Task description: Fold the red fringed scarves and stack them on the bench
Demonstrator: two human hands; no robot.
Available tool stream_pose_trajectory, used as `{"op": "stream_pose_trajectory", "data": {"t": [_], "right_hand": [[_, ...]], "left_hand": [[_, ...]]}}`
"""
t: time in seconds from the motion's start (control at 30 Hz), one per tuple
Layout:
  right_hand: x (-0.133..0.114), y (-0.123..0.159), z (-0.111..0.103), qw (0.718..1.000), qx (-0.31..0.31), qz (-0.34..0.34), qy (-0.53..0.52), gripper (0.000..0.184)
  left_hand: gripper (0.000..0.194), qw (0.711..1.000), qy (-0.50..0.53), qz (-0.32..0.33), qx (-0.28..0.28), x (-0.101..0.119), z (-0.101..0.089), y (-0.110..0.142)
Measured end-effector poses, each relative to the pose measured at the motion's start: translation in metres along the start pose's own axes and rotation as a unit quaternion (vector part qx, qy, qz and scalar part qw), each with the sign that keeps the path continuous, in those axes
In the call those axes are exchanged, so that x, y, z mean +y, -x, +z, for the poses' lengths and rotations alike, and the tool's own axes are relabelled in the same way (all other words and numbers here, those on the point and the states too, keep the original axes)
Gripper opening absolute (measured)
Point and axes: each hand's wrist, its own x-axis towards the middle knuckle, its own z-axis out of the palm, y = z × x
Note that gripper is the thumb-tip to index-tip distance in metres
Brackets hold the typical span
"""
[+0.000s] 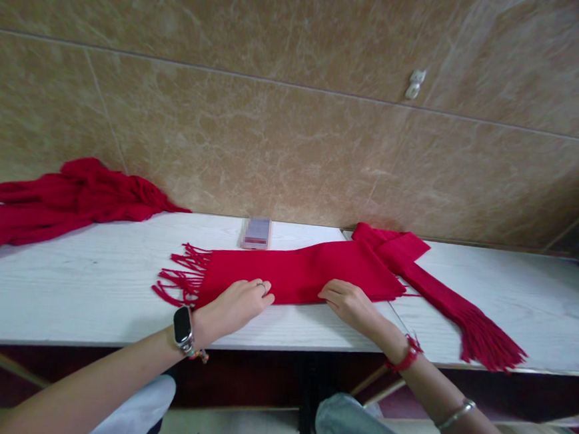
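A red fringed scarf (290, 267) lies flat and folded lengthwise on the white table, its fringe spread to the left. My left hand (243, 303) has its fingers curled on the scarf's near edge, left of the middle. Farther right, my right hand (350, 305) pinches that same edge between thumb and fingers. The scarf's right end meets another red fringed length (426, 291), twisted and angled toward the table's front edge; whether the two are one piece I cannot tell.
At the left, a crumpled heap of red cloth (77, 200) rests against the marbled wall (275, 142). A phone (257, 233) lies behind the scarf. The white table (87, 301) has its front edge just below my hands. A small white fixture (415, 84) is on the wall.
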Motion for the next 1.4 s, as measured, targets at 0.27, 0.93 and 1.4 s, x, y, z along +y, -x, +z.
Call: {"op": "stream_pose_trajectory", "data": {"t": [0.27, 0.93, 1.4], "right_hand": [[-0.002, 0.002, -0.002, 0.998, 0.018, -0.052, 0.0, 0.023], [-0.013, -0.007, 0.008, 1.0, 0.01, 0.004, 0.018, 0.022], [-0.012, -0.009, -0.005, 0.998, -0.036, -0.051, 0.012, 0.025]], "left_hand": [[0.041, 0.999, -0.007, -0.023, -0.033, 0.006, 0.003, 0.009], [0.014, 0.999, 0.006, 0.019, 0.026, 0.006, 0.002, -0.01], [0.021, 0.996, 0.084, 0.015, -0.034, -0.008, -0.002, -0.002]]}}
